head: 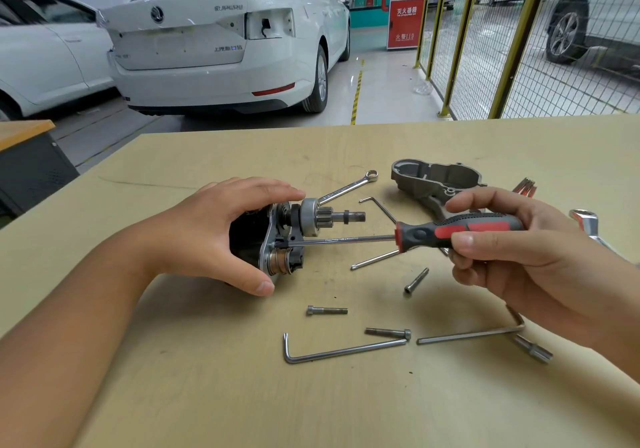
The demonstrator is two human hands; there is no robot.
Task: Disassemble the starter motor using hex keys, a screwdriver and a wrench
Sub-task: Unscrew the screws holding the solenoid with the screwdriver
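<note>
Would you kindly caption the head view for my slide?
Left hand steadies the starter motor while right hand drives a screwdriver into its end plate.

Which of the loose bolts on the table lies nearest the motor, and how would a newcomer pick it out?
Start at the motor under the left hand on the table. Just below and right of it lies a short bolt, level, head pointing left. The other two bolts lie further right: one slanted, one beside a hex key's tip.

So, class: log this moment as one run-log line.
left hand steadies starter motor | right hand holds screwdriver, tip at motor's front plate | three bolts out on table
</note>
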